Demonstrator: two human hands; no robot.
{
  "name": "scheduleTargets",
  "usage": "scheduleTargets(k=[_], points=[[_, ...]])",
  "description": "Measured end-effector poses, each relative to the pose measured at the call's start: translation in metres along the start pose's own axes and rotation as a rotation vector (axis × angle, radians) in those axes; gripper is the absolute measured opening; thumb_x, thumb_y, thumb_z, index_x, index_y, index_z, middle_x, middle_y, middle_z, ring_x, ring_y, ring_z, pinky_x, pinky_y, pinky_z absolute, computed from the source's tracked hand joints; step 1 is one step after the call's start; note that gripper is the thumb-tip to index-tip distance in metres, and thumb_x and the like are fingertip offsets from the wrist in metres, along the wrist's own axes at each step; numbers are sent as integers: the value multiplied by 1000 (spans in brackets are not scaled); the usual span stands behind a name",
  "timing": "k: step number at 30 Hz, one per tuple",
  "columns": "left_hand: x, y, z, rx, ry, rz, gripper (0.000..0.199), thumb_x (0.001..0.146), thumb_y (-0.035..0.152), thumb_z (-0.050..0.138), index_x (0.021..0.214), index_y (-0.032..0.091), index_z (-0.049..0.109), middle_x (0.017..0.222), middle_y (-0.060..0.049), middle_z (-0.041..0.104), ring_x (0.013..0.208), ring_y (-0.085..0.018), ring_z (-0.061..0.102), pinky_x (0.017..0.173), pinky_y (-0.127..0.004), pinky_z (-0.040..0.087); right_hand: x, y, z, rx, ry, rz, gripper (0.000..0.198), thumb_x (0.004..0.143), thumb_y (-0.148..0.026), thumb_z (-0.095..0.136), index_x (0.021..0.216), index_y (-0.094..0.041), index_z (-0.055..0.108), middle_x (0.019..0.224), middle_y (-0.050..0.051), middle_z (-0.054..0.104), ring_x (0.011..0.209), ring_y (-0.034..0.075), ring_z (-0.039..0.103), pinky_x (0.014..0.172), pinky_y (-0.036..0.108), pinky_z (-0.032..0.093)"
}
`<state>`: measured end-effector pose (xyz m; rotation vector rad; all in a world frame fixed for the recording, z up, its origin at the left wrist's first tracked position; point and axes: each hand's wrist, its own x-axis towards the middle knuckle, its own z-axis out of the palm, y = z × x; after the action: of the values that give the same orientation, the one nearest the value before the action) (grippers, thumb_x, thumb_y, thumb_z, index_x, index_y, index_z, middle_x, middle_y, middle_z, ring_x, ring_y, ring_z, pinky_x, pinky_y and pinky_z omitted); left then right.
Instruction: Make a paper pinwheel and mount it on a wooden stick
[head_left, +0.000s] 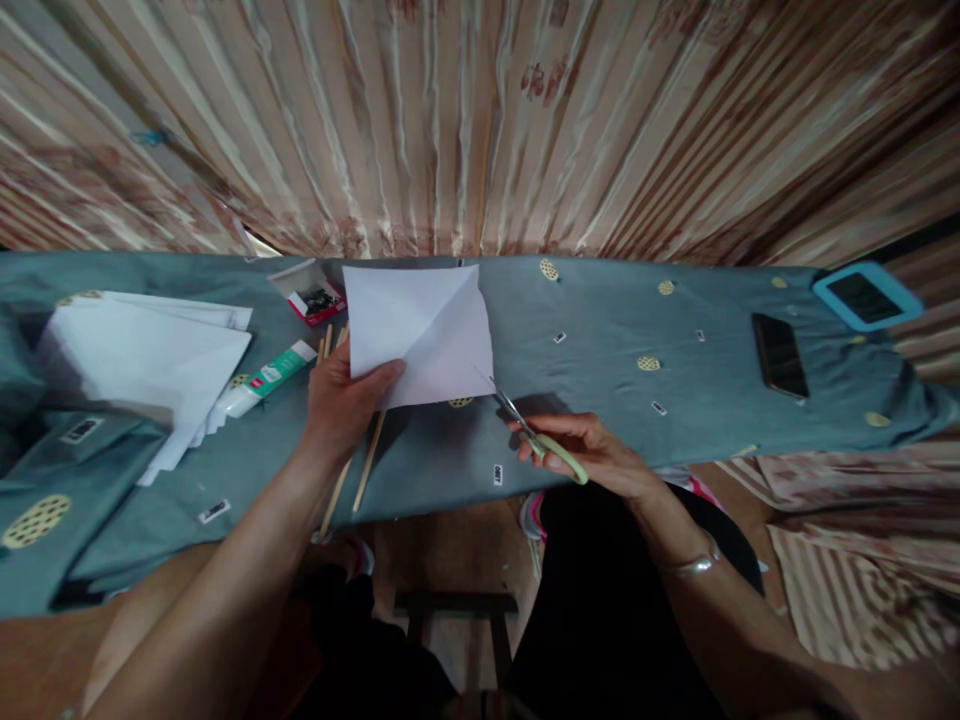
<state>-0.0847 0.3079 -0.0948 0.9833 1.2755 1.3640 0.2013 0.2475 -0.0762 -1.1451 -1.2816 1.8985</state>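
A white sheet of paper (420,320) with a diagonal crease is held up above the cloth by my left hand (341,395), thumb on top and fingers hidden underneath. In my right hand (577,450) is a pair of scissors (559,458) with pale green handles. The scissors' blades point up and left, and their tips meet the paper's lower right corner. Whether the blades are spread there is too small to tell. Thin wooden sticks (369,465) lie on the cloth below the paper, partly covered by it and by my left hand.
A grey-green cloth (600,320) covers the long table. On the left are several white sheets (150,360), a green-and-white tube (270,378) and a small red box (319,300) with dark bits inside. A phone (780,355) and a blue-framed device (868,297) lie right. Curtains (465,130) hang behind.
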Motion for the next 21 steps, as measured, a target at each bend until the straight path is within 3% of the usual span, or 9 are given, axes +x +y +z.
scheduleTargets(k=[8,21], points=[[-4,2,4,-29,-40,33,35,61,24,84,95,19,76,88,0,77,74,-16,67,67,-27,57,6,0,4,-26,3,2,45,69,-34,86,110,-20,75,82,1,73,71,10,65,67,21,55],[-7,3,6,4,-28,-56,38,57,27,84,94,22,76,92,-1,78,80,-23,71,77,-38,61,6,2,2,-64,-2,4,45,70,-36,86,111,-21,75,83,1,73,72,11,64,68,24,56]])
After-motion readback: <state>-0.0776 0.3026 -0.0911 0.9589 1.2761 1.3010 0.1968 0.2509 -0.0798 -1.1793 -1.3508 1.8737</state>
